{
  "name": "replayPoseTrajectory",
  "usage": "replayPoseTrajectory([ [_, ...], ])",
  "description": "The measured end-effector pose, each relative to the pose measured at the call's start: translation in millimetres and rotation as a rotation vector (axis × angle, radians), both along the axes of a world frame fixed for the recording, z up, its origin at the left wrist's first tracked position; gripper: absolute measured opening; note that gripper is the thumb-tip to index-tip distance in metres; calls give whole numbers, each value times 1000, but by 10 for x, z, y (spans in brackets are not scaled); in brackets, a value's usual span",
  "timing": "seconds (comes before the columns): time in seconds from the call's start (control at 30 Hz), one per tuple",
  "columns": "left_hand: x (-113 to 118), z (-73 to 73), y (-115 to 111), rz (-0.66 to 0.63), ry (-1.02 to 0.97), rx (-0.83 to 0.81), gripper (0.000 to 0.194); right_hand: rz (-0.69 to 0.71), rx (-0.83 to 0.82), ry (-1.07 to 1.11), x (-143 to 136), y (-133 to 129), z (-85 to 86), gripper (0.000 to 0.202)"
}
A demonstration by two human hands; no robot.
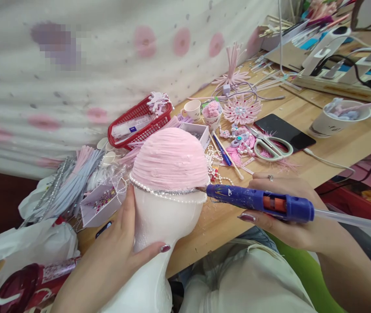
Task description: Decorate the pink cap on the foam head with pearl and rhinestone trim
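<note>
Head view: L hand (120,243) has its grip clamped on 1 white head form (168,217) w/ pink cap (170,161), over desk (201,239)'s near edge; R hand (294,235)'s grip wraps 1 glue gun (250,202), tip by silver trim (178,191). Tip: steady form, thin glue. Count: 3 cups (333,124), 1 pr. scissors (278,151), 1 basket (152,127) nr far edge.

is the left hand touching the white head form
Touching: the head view shows the left hand against the white head form, thumb resting on its narrowing neck.
</note>
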State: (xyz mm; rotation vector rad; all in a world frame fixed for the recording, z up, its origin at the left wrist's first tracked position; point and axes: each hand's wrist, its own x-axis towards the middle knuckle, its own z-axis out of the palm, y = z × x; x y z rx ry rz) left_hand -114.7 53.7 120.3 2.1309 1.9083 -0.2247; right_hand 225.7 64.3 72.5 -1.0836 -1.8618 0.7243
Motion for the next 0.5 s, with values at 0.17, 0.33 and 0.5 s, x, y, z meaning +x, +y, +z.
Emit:
replayPoseTrajectory([
  [0.17, -24, -4, 15, -4, -29, -5, 124, 20, -31, 60, 4, 27, -1, 29],
  [0.33, -28, 1, 17, 8, -31, -24, 123, -8, -121, 156, -17, 27, 10, 22],
  [0.5, -39, 2, 44, -4, 11, -23, 127, 26, -60, 170, -85, 71, 37, 30],
])
